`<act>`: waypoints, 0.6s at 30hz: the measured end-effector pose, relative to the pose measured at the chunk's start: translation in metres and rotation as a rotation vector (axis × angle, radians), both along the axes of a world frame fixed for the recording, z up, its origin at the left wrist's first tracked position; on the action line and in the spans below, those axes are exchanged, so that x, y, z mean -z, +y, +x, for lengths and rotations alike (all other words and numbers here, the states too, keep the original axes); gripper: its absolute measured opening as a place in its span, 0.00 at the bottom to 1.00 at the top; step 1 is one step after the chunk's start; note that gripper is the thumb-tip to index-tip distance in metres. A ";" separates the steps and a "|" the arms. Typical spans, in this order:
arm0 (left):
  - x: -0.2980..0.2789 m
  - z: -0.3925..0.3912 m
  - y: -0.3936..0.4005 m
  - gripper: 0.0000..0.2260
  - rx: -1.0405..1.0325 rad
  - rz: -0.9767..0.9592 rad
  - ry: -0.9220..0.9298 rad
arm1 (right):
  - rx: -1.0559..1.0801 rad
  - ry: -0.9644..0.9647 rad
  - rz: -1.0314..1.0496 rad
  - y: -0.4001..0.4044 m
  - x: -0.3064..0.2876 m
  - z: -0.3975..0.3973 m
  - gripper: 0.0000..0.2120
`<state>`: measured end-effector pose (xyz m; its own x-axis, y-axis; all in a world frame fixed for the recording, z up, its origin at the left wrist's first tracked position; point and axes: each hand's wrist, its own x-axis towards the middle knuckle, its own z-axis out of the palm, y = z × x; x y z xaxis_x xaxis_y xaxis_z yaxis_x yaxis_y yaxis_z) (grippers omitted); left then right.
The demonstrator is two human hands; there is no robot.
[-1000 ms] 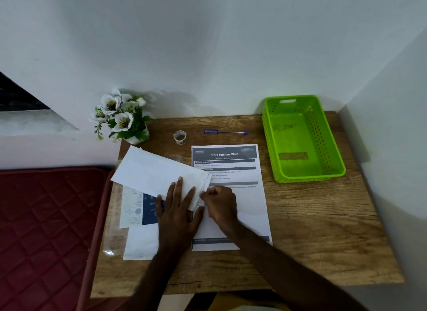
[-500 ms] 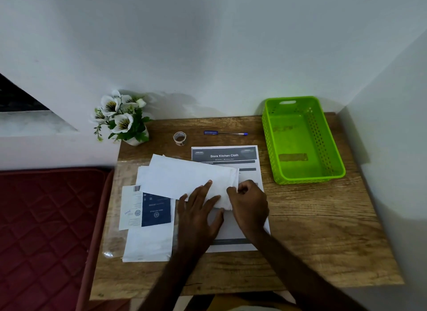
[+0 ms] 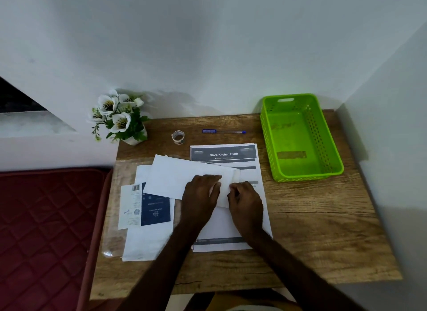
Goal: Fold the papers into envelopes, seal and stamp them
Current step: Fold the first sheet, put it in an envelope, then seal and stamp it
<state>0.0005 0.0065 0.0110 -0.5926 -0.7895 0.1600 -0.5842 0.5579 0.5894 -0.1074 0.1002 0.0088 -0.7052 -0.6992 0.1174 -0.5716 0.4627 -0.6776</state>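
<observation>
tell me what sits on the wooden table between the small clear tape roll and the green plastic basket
In the head view, a blue ballpoint pen lies between the small clear tape roll and the green plastic basket, on bare wood of the table, touching neither.

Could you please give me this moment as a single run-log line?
step: folding | left hand: flat on white paper | right hand: pinching paper's right end | green basket: empty

My basket [image 3: 332, 148] at far right is bright green with perforated walls. The table [image 3: 323, 229] shows brown woodgrain. The pen [image 3: 223, 132] is blue, the booklet [image 3: 156, 209] navy, and the left cushion [image 3: 46, 229] maroon, diamond-quilted.
</observation>
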 end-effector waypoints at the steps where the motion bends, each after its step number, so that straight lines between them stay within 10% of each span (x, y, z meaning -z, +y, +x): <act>1: -0.002 -0.007 -0.006 0.15 0.008 -0.031 -0.023 | -0.001 -0.011 0.001 0.000 0.000 -0.001 0.04; 18: -0.024 -0.073 -0.062 0.14 0.321 0.132 -0.340 | 0.087 -0.211 0.028 -0.002 -0.002 -0.007 0.08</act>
<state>-0.0730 -0.0558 0.0348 -0.8107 -0.5590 -0.1741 -0.5668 0.6747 0.4728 -0.1147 0.0981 0.0105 -0.7697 -0.6358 -0.0579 -0.3755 0.5241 -0.7644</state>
